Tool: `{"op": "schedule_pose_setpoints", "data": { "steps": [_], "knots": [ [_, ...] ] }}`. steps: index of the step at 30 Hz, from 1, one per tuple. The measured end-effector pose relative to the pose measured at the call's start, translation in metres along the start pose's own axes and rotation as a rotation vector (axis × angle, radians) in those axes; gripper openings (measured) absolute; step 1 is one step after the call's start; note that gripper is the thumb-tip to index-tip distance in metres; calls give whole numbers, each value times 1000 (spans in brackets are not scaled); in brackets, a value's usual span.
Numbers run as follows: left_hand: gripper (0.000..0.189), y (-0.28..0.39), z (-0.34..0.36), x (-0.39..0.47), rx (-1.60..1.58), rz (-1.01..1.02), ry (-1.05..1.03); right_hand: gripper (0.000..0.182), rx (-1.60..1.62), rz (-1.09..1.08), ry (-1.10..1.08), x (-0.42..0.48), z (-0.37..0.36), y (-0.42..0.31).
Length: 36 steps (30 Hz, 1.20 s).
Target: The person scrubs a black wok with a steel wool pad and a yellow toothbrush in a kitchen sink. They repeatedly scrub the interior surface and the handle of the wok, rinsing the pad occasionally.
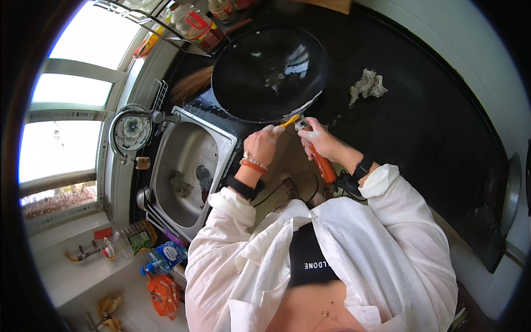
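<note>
A large black wok [265, 62] rests on the dark countertop, with water drops and glare on its inner surface. White suds [309, 103] line its near rim. My right hand [321, 139] is closed around the wok's reddish-brown handle [323, 166], which points toward my body. In my left hand [261, 143] is a yellow brush [290, 121], apparently a toothbrush. Its head meets the foamy joint between handle and wok rim; the bristles are hard to make out. Foam also clings to the fingers of both hands.
Left of me is a steel sink [166, 166] with a curved faucet [114, 133] and a wet rag [180, 184] inside. A mesh scrubber [367, 87] lies on the counter [423, 137] at right. A straw brush [193, 85] and sauce bottles [197, 27] stand near the wok.
</note>
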<state>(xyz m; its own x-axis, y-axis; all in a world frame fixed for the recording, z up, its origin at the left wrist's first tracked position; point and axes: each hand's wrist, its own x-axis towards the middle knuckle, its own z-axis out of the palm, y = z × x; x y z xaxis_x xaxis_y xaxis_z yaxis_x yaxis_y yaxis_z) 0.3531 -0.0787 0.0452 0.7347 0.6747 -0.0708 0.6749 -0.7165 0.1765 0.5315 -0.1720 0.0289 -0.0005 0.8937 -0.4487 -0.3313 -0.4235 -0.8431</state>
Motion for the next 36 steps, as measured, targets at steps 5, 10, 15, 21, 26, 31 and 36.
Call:
{"op": "schedule_pose_setpoints", "data": {
  "steps": [5,10,15,21,26,31,36],
  "knots": [
    [20,-4,12,6,53,3,5,44,-22,-27,5,0,6,1],
    [14,-19,4,-5,26,47,13,43,10,-20,31,2,6,7],
    [13,-6,16,12,-15,-28,90,46,-27,-34,27,3,11,1],
    [18,-48,47,-1,-15,-59,163,46,0,0,38,2,20,3],
    [18,-15,4,-15,5,-25,59,48,-3,8,63,3,13,0],
    [15,-7,9,1,-47,9,61,46,-16,-6,33,4,17,2],
    [13,0,4,4,-33,-13,61,47,-10,-18,62,2,16,3]
  ]
}}
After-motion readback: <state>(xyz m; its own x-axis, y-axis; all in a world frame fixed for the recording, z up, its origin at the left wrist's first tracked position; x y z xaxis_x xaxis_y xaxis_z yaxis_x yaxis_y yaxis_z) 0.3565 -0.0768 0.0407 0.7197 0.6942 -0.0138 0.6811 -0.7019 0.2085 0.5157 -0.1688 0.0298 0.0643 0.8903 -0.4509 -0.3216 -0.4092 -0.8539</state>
